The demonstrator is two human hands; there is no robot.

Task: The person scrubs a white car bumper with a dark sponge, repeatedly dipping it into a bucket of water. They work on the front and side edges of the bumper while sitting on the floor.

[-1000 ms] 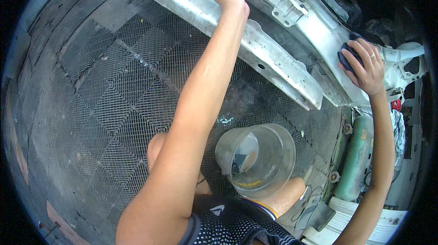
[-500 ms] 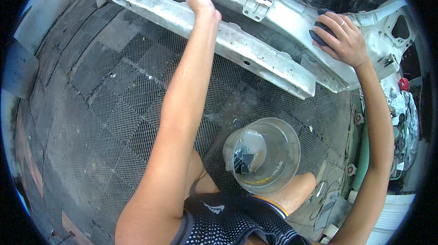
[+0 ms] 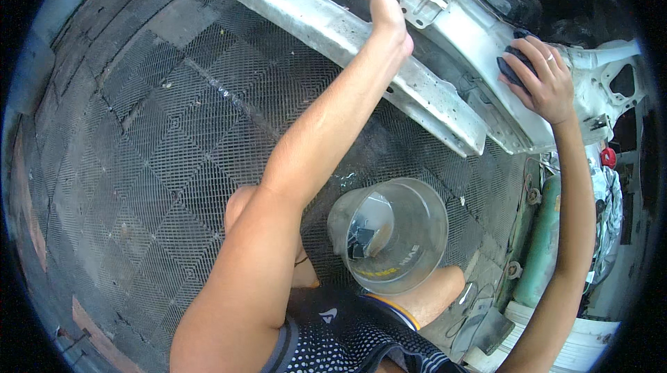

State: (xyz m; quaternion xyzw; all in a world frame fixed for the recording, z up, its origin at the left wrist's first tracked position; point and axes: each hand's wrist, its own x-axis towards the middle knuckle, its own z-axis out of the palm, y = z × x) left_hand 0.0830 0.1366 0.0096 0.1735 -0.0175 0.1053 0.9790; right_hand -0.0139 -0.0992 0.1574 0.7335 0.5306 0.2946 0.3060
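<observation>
My right hand (image 3: 540,80) has its fingers wrapped over a dark, folded piece (image 3: 517,67), cloth or sandpaper, pressed on the pale front panel of a car body (image 3: 479,43). A ring shows on one finger. My left hand (image 3: 385,8) reaches to the same bodywork, left of a metal latch bracket (image 3: 424,5). Its wrist passes over a long, worn white metal beam (image 3: 306,12) along the car's front. Most of the left fingers are hidden; a small dark spot shows by the fingertip.
A clear plastic bucket (image 3: 434,234), with water and dark pieces inside, stands tilted by my knee. Dark ribbed mats (image 3: 174,144) cover the floor. On the right are a green cylinder (image 3: 544,241), a white ribbed container (image 3: 577,335) and a cable (image 3: 465,317).
My left hand has moved right along the bodywork, close to the latch bracket. My right hand keeps its grip on the dark piece at nearly the same panel spot. The whole view has shifted slightly.
</observation>
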